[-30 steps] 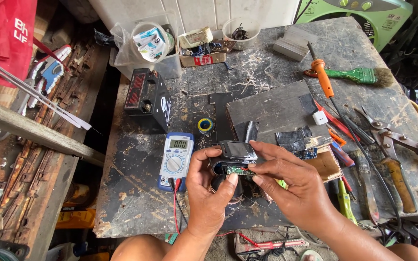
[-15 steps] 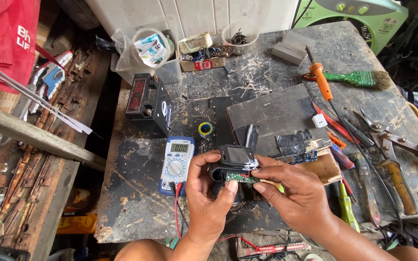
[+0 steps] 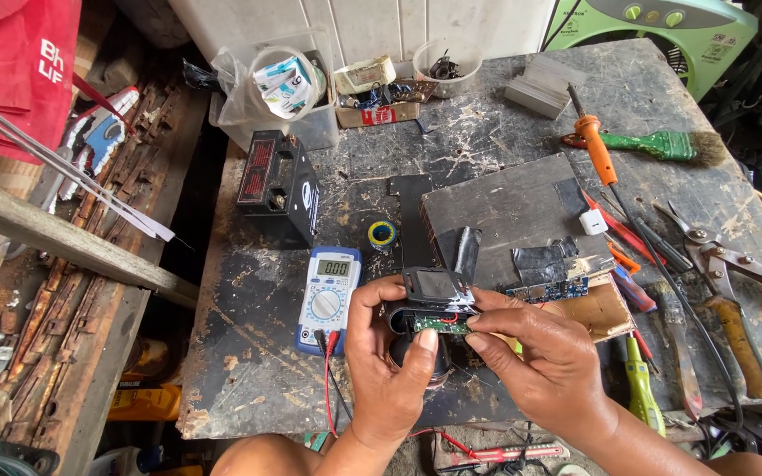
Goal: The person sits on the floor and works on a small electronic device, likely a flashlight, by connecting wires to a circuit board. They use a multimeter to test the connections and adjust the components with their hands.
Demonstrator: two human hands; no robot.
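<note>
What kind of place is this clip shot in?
Most likely a small electronics repair bench in a workshop. A multimeter and an orange-handled soldering iron lie on the scarred worktable, and both hands, left hand and right hand, hold a small device with a green circuit board.

Left hand [image 3: 390, 375] and right hand [image 3: 544, 357] meet (fingers pinching).

Blue multimeter [image 3: 329, 298], orange soldering iron [image 3: 594, 148], green brush [image 3: 654, 145], black battery [image 3: 277, 183].
</note>
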